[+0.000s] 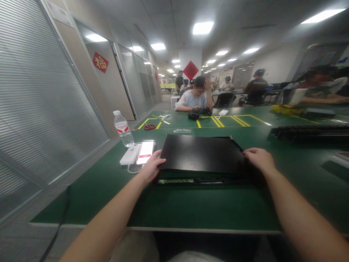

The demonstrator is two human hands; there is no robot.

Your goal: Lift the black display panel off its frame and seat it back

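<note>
My left hand point(152, 166) grips the left edge of a flat black panel point(203, 154), which looks like a display screen. The fingers of my right hand point(260, 159) are closed on its right edge. Tilted, the panel lies over a dark frame point(223, 180), with its near edge raised a little above it. A green circuit board strip point(176, 181) shows along the near side of that frame. Most of the frame is hidden under the panel, and so are some of my fingertips.
Left of the panel are a lit phone point(145, 151), a white power bank point(129, 154) with a cable, and a water bottle point(123, 129). Red scissors point(149, 127) lie farther back. Dark stacked panels point(308, 134) lie at the right. A person point(195, 98) sits across the green table point(103, 203).
</note>
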